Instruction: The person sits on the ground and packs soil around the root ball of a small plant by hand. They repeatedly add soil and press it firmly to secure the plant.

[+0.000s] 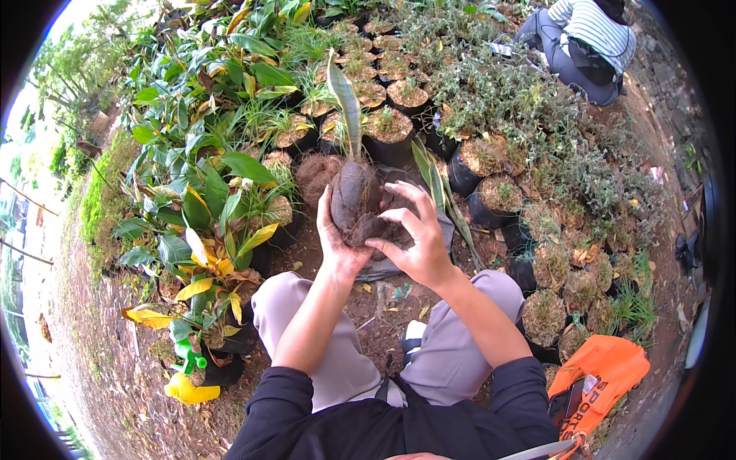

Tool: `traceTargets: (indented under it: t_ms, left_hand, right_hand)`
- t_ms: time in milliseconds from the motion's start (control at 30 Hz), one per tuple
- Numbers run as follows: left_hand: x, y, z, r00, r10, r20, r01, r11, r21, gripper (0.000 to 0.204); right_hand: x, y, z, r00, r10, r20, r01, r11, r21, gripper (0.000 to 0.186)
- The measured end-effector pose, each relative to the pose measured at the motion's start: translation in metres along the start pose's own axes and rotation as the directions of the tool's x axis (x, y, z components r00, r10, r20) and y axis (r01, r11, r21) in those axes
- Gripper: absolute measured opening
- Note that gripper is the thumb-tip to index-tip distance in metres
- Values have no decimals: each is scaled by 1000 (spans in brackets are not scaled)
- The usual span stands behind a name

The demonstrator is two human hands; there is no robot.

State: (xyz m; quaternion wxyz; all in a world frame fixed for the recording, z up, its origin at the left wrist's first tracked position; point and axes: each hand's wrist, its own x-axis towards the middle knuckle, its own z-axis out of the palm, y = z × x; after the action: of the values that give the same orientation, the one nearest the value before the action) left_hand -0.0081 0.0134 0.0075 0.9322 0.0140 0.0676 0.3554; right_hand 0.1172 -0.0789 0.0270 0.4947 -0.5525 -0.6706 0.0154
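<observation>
Centre of head view; cupping brown root ball (pixel 356 192) of snake plant (pixel 352 138) in left hand (pixel 337 239), leaf upright; at its lower right, right hand (pixel 423 241) curved, fingers spread apart, any pinch on roots unclear; lower right of frame, orange bag (pixel 606 383); upper centre, black pots (pixel 389 147)

Bare soil (pixel 377 308) my side of the snake plant (pixel 355 178), passable; black pots (pixel 388 149) block its far side, leafy plants (pixel 205 207) its left.

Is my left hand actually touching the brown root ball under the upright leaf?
Touching. The head view shows the left hand cupped against the root ball's left side and lower end, with no visible gap.
</observation>
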Motion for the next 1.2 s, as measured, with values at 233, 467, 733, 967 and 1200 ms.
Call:
traceTargets:
  t_ms: [233,467,733,967,1200]
  left_hand:
    - [-8,-18,7,1000,-1,-7,2,993,119,55]
    - [-4,-18,6,992,66,-103,-56,994,97,54]
    - [8,-26,-7,801,599,19,-512,668,539,50]
    - [9,-47,-11,644,692,326,-646,263,717,76]
    - [8,-39,0,724,660,201,-624,502,598,72]
  right_hand:
    - [8,-4,-6,977,194,-93,-172,965,200,52]
    - [-1,-3,-3,990,-110,-85,89,972,-216,41]
    - [-6,-18,19,960,278,39,-276,912,302,51]
    - [-6,-2,30,874,480,79,-418,657,628,67]
    - [-1,-7,17,859,510,33,-340,522,782,69]
